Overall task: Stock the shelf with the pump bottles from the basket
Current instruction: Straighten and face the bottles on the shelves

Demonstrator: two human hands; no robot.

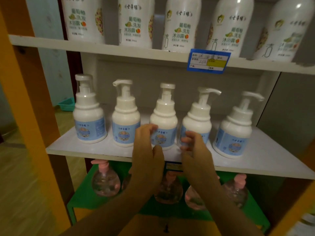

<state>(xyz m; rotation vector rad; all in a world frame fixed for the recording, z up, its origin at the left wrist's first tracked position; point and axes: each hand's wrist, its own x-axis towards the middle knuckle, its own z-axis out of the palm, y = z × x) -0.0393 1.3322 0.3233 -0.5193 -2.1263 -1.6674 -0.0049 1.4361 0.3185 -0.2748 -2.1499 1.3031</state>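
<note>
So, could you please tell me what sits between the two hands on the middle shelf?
In the head view, the third pump bottle stands between the left hand and right hand, on the white shelf.

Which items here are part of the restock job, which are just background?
In the job:
- five white pump bottles with blue labels on the middle shelf
- left hand and right hand by the centre bottle

Background:
- tall white bottles above
- blue price tag
- clear pink-pump bottles below
- teal tray on floor
</note>
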